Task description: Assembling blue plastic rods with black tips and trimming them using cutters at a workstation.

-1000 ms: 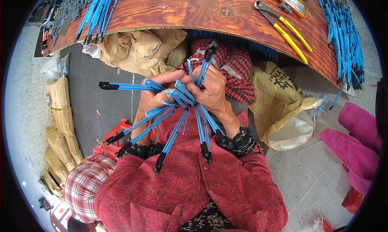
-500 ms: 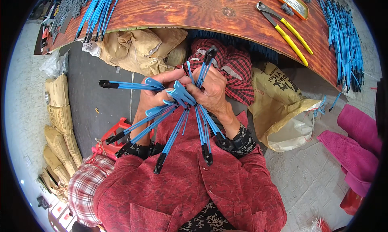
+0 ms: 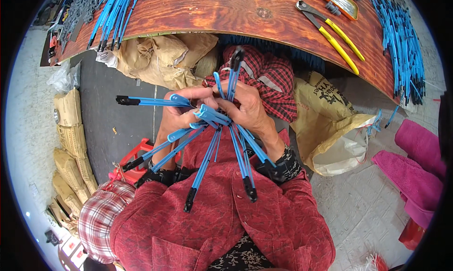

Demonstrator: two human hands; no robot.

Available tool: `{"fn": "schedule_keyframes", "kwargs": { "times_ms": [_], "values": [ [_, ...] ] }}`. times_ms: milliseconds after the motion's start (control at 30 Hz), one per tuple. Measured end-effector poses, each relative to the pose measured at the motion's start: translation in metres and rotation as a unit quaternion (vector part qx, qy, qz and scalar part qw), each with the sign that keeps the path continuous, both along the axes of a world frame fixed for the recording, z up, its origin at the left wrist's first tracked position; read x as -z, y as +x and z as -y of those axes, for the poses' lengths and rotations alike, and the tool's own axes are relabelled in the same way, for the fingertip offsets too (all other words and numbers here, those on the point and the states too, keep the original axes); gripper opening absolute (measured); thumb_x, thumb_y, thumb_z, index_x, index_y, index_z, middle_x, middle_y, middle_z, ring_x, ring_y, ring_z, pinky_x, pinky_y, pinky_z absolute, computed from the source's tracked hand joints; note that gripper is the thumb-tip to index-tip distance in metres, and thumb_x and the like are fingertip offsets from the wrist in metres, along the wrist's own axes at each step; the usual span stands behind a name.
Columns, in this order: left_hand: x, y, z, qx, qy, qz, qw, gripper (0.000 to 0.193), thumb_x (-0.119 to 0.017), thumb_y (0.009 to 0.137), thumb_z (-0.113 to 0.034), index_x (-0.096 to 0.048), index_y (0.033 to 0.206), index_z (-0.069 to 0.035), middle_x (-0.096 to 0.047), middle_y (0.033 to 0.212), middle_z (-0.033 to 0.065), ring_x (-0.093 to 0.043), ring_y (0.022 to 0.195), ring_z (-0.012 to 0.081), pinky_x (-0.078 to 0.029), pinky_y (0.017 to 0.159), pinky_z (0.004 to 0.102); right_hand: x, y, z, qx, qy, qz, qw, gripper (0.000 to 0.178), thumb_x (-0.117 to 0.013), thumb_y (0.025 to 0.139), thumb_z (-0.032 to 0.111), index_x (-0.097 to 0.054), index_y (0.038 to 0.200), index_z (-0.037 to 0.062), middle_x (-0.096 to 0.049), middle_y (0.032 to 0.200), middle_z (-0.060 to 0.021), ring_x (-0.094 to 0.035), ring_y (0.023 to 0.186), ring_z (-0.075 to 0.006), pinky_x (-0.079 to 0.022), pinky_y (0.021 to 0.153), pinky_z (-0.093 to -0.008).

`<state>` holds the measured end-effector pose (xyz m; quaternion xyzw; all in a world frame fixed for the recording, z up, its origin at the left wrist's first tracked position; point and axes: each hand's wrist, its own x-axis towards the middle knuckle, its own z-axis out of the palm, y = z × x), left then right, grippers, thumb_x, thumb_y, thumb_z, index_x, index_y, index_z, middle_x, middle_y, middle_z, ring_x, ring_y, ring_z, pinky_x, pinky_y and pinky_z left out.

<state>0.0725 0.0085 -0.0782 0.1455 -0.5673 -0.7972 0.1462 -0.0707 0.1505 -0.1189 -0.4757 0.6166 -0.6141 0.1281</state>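
A spoked frame of slim blue rods with black tips (image 3: 202, 165) spreads out between my hands like umbrella ribs, in front of my red jacket. My left hand (image 3: 175, 122) is closed on its left side, by a rod bundle pointing left. My right hand (image 3: 250, 108) grips the other side, thumb and fingers pinched near the hub. One rod pair stands up from the right hand's fingers toward the table. Both sets of fingertips meet at the middle, where the joints are partly hidden. Whether a small part sits between the fingertips I cannot make out.
On the wooden table (image 3: 217, 11) lie yellow-handled pliers (image 3: 337, 40), an orange-rimmed tray (image 3: 347, 4), and blue rod piles at left (image 3: 115, 16) and right (image 3: 401, 44). Below stand brown paper sacks (image 3: 160, 54), an open sack (image 3: 325, 129) and a red plastic stool (image 3: 137, 153).
The frame has turned slightly in my hands. Its lower spokes have swung a little to the right, and the upright rod pair has tilted left. Both hands keep their hold.
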Motion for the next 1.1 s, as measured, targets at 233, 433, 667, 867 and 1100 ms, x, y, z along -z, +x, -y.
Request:
{"fn": "schedule_keyframes", "kwargs": {
  "times_ms": [233, 433, 667, 867, 1100],
  "values": [
    [0.007, -0.006, 0.009, 0.088, -0.050, -0.098, 0.990, 0.027, -0.082, 0.082, -0.017, -0.067, 0.097, 0.001, -0.072, 0.095, 0.0191, -0.068, 0.087, 0.0220, -0.054, 0.080, 0.0350, -0.006, -0.014, -0.006, -0.156, -0.067, 0.184, 0.968, 0.039, -0.076, 0.082, 0.011, -0.066, 0.118, 0.0007, -0.066, 0.104, -0.0105, -0.065, 0.094, -0.0215, -0.049, 0.087, -0.0324],
    [-0.003, -0.010, 0.007, 0.134, -0.080, -0.097, 0.983, 0.020, -0.082, 0.079, -0.016, -0.068, 0.085, -0.003, -0.071, 0.090, 0.0145, -0.068, 0.086, 0.0230, -0.055, 0.079, 0.0354, -0.013, -0.023, 0.001, -0.217, -0.047, 0.218, 0.950, 0.035, -0.085, 0.079, 0.023, -0.066, 0.101, 0.0030, -0.063, 0.092, -0.0026, -0.061, 0.088, -0.0153, -0.048, 0.079, -0.0304],
    [0.005, -0.007, 0.006, 0.138, -0.090, -0.115, 0.980, 0.017, -0.080, 0.078, -0.013, -0.067, 0.083, -0.004, -0.072, 0.089, 0.0146, -0.068, 0.085, 0.0224, -0.055, 0.079, 0.0355, -0.012, -0.018, -0.006, -0.162, -0.098, 0.147, 0.971, 0.033, -0.089, 0.075, 0.024, -0.068, 0.091, 0.0044, -0.061, 0.082, -0.0030, -0.058, 0.075, -0.0165, -0.046, 0.070, -0.0305],
    [0.003, -0.013, 0.003, 0.129, -0.059, -0.127, 0.982, 0.015, -0.079, 0.076, -0.008, -0.066, 0.083, -0.004, -0.071, 0.088, 0.0137, -0.067, 0.083, 0.0211, -0.055, 0.077, 0.0344, -0.019, -0.012, -0.004, -0.173, -0.095, 0.260, 0.945, 0.026, -0.082, 0.083, 0.024, -0.068, 0.089, 0.0034, -0.061, 0.081, -0.0032, -0.059, 0.080, -0.0177, -0.046, 0.072, -0.0304],
    [0.004, -0.011, 0.007, 0.107, -0.112, -0.102, 0.983, 0.016, -0.080, 0.076, -0.007, -0.066, 0.082, -0.004, -0.068, 0.086, 0.0108, -0.066, 0.079, 0.0186, -0.055, 0.073, 0.0317, -0.020, -0.019, -0.005, -0.180, -0.076, 0.209, 0.958, 0.026, -0.082, 0.083, 0.023, -0.070, 0.097, 0.0046, -0.063, 0.085, -0.0019, -0.059, 0.082, -0.0151, -0.047, 0.075, -0.0312]
  ]
}}
